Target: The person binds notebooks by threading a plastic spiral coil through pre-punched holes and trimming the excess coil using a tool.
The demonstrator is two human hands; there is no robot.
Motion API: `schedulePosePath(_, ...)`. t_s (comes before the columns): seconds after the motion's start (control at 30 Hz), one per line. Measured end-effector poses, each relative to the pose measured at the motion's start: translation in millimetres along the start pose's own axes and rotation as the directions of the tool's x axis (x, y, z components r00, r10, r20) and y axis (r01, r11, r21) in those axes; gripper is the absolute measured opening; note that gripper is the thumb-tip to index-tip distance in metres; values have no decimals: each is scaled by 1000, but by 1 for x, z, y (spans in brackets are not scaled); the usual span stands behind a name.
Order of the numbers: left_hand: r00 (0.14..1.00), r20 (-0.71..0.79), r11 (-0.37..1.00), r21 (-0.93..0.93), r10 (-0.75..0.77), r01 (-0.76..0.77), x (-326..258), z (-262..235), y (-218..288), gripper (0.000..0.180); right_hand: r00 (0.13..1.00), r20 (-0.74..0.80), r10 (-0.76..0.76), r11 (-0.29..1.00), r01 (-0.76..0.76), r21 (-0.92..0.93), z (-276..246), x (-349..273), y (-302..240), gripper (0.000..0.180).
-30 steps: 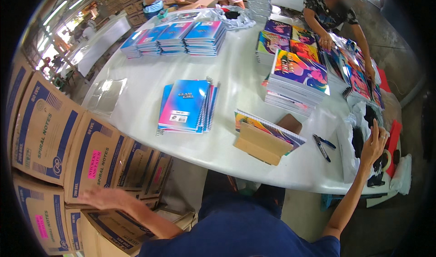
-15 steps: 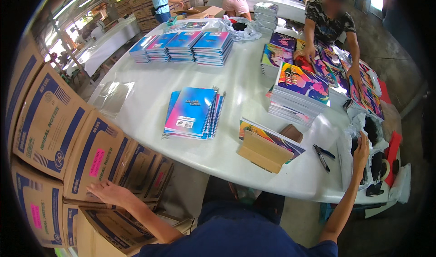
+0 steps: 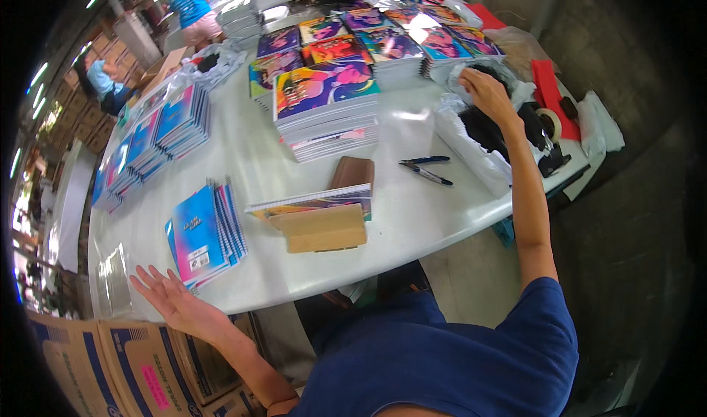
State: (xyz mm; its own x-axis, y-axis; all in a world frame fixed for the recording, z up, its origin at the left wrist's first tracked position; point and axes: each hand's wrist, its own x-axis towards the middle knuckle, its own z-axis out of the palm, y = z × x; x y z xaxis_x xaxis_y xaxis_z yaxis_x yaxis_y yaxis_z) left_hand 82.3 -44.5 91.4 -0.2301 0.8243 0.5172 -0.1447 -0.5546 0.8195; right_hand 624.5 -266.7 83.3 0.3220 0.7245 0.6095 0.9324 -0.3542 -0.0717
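Observation:
My left hand (image 3: 168,298) is open, palm partly up and fingers spread, over the table's near-left edge. Just beyond it lies a small fanned stack of blue-and-pink spiral notebooks (image 3: 197,229). My right arm reaches forward, and my right hand (image 3: 486,93) is at a white plastic bag (image 3: 471,141) filled with black items. Its fingers curl down at the bag's far side, and whatever they grip is hidden. Between my arms, a bent piece of brown cardboard (image 3: 324,230) stands against a colourful notebook (image 3: 309,202), a brown wallet-like case (image 3: 353,172) behind it.
Pens (image 3: 427,168) lie right of the case. Colourful notebook stacks (image 3: 324,89) fill the table's far middle; blue notebook stacks (image 3: 158,133) stand at left. A tape roll (image 3: 549,124) and red material (image 3: 545,89) lie at far right. Cartons (image 3: 140,365) stand below my left arm.
My view has turned right. My left hand has gone from beside the cartons to the table edge near the blue notebooks. My right hand has moved farther over the bag, its fingers now curled.

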Motion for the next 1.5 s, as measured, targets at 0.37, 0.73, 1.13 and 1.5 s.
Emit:
schedulePosePath(0.37, 276, 933, 585, 94, 231, -805, -57, 137, 4, 75, 989, 148, 17, 802, -102, 588, -26, -35, -206, 18)
schedulePosePath(0.73, 135, 985, 569, 54, 102, -821, -61, 151, -30, 66, 995, 102, -6, 933, -31, 358, 43, -53, -147, 18)
schedulePosePath(1.13, 108, 994, 631, 74, 15, -772, -71, 151, -34, 53, 958, 288, 12, 601, -237, 764, 6, -53, -225, 14)
schedulePosePath(1.5, 135, 990, 642, 73, 49, -763, -75, 146, -31, 51, 872, 484, -71, 500, -389, 773, -7, -48, -220, 13)
